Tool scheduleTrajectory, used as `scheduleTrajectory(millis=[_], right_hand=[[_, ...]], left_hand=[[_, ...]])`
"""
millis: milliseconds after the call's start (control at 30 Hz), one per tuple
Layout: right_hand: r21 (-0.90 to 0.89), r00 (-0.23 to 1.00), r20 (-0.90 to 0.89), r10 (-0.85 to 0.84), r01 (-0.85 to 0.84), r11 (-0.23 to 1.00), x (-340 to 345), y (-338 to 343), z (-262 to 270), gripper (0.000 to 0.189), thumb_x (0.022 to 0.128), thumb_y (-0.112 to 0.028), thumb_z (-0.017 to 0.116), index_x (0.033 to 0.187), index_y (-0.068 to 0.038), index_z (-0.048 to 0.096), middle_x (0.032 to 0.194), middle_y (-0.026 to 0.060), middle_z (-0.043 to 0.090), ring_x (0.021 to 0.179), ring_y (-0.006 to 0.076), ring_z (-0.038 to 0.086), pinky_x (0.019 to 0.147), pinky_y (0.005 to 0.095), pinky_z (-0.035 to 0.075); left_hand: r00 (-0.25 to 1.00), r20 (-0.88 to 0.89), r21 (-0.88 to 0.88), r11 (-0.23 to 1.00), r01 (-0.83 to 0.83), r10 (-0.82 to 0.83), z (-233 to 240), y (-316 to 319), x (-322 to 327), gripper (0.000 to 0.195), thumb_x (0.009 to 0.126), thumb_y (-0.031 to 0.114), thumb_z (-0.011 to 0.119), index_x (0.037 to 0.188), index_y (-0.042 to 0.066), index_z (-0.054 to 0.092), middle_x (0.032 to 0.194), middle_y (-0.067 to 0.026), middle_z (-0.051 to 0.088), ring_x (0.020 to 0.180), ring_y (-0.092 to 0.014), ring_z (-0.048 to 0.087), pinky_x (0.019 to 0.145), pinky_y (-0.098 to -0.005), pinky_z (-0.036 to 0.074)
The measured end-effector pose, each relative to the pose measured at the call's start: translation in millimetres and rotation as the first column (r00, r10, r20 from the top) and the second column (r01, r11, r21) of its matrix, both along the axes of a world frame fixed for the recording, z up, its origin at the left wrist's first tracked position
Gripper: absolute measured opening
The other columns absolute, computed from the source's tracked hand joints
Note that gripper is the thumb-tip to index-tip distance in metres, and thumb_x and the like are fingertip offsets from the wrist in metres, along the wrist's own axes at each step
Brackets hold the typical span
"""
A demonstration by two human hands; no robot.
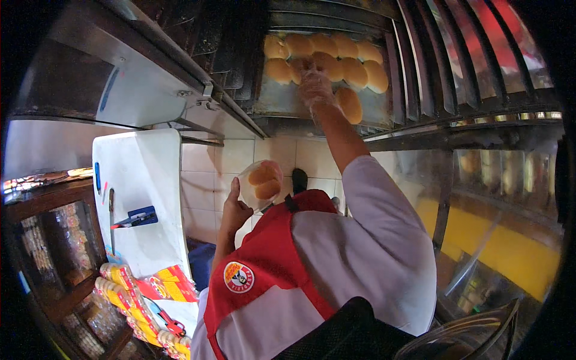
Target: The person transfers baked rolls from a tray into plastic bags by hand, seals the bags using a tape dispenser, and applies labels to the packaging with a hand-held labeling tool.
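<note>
Several golden bread rolls [354, 72] lie in rows on a metal tray [281, 100] in a dark rack at the top of the view. My right hand [315, 83], in a clear plastic glove, reaches over the tray with its fingers at a roll in the nearer row; whether they grip it cannot be told. One roll [348, 105] lies apart, beside my right wrist. Lower down, my left hand [236, 207] is bare and holds a clear plastic bag [246, 180] by its side, thumb up. Two rolls [267, 189] lie inside the bag.
On the left, a white table [148, 175] bears a knife [112, 220], a blue notepad [146, 216] with pens, red-handled scissors [173, 325] and packaged bread [117, 292]. Metal rack bars [427, 67] stand at the upper right. A glass case [495, 234] is at the right.
</note>
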State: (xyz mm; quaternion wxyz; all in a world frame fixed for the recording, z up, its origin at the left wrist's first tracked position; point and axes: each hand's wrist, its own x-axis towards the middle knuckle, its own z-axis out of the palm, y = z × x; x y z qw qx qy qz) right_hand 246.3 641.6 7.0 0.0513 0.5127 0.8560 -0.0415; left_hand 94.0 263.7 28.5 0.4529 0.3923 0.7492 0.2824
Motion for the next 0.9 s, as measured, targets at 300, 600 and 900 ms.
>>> scheduleTrajectory(millis=[300,600,900], right_hand=[[0.042,0.958,-0.286,0.006,0.006,0.999,-30.4,6.7,25.6,0.047,0.084,-0.027,0.044,0.126,-0.004,0.04,0.118,0.0182,0.051,0.109,0.0312,0.05,0.091,0.0439,0.039],[0.009,0.994,-0.099,0.037,-0.037,0.999,-41.0,11.0,27.2,0.031,0.083,-0.021,0.048,0.107,-0.002,0.055,0.102,0.0166,0.06,0.098,0.0294,0.057,0.081,0.0396,0.045],[-0.038,0.991,-0.136,0.015,-0.021,0.999,-33.4,-1.3,32.4,0.033,0.083,-0.029,0.049,0.095,-0.001,0.061,0.105,0.0191,0.058,0.104,0.0313,0.053,0.088,0.0429,0.042]], left_hand=[[0.995,0.075,-0.01,0.998,-0.06,0.06,-17.4,-10.9,-2.6,0.093,0.056,-0.009,0.059,0.138,0.004,0.017,0.132,-0.0189,0.04,0.052,-0.008,0.051,0.048,-0.0223,0.044],[1.0,-0.005,0.016,1.0,-0.006,0.006,-13.6,-11.7,-5.9,0.092,0.056,-0.008,0.061,0.138,0.004,0.02,0.135,-0.0199,0.035,0.054,-0.011,0.054,0.05,-0.023,0.046],[0.999,-0.017,0.003,0.999,0.038,-0.038,-12.7,-10.9,-9.3,0.093,0.056,-0.007,0.061,0.138,0.007,0.02,0.137,-0.0202,0.032,0.056,-0.014,0.056,0.051,-0.0238,0.047]])
